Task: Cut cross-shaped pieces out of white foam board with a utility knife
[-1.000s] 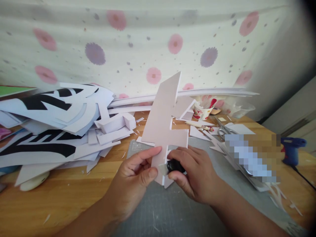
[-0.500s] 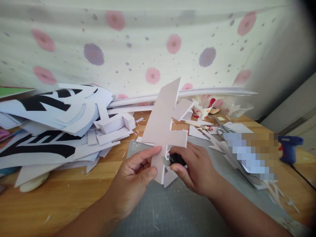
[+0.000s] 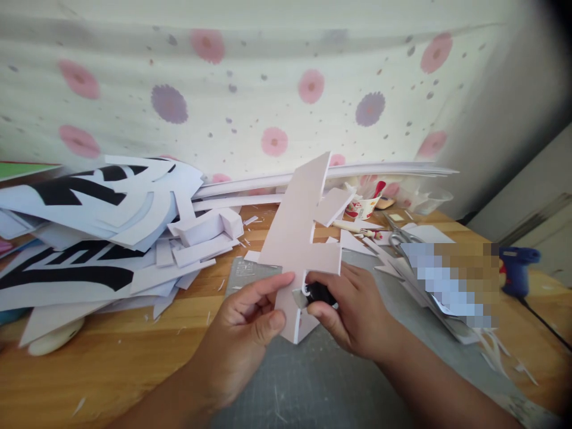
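Note:
My left hand pinches the lower end of a white foam-board cutout and holds it upright over a grey cutting mat. The cutout is a long slanted strip with a side tab and a notch. My right hand is closed round a small black-handled craft knife. Its blade rests against the cutout's lower right edge, just beside my left thumb.
A heap of white and black foam-board offcuts covers the left of the wooden table. Behind the cutout stand a paper cup, scissors and long white strips. A blue glue gun lies at the right. A flowered cloth hangs behind.
The cutout has dropped slightly and tilted a little more to the right. My right hand with the knife has shifted up along the lower edge of the board.

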Action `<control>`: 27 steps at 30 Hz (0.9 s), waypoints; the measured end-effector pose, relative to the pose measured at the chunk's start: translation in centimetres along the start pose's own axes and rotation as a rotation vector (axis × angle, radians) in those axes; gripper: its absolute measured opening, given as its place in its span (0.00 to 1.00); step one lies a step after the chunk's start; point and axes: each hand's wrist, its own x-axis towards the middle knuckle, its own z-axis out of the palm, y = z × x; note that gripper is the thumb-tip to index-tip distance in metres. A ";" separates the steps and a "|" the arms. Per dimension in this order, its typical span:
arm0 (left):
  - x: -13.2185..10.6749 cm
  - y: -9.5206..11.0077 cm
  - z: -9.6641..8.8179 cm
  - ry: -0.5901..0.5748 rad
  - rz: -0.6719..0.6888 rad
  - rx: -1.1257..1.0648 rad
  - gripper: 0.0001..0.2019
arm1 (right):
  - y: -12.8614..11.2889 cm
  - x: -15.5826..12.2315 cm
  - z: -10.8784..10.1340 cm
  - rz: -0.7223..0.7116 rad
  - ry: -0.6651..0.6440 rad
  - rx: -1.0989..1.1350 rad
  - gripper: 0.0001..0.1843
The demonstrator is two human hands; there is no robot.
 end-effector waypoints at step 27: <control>0.1 0.0 0.0 0.075 0.023 0.057 0.17 | 0.7 -0.9 0.6 0.132 -0.012 0.032 0.22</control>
